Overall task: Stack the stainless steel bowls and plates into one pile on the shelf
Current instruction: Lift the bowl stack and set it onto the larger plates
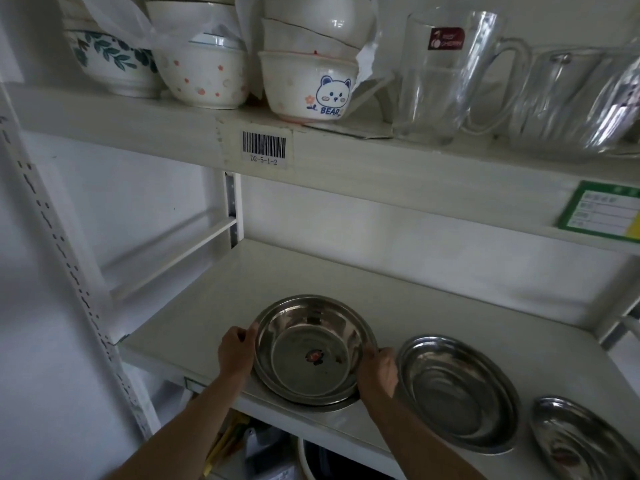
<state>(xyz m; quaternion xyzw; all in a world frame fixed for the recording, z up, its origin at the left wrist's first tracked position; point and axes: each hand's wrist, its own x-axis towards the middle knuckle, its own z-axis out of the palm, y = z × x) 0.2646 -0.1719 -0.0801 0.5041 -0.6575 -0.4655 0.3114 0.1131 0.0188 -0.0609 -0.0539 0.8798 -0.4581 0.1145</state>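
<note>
A stainless steel bowl (311,348) with a small red sticker inside rests nested in a wider steel plate (367,327) near the front edge of the white middle shelf (346,275). My left hand (236,351) grips the bowl's left rim. My right hand (379,370) grips its right rim. To the right lies a second steel plate (457,393), which looks like two plates nested. A third steel plate (581,445) sits at the far right, cut off by the frame edge.
The upper shelf (346,157) hangs low over the pile, carrying ceramic bowls (308,86) and glass jugs (440,77). A perforated upright post (69,271) stands at the left. Below the middle shelf are a white tub (304,459) and yellow items (225,441).
</note>
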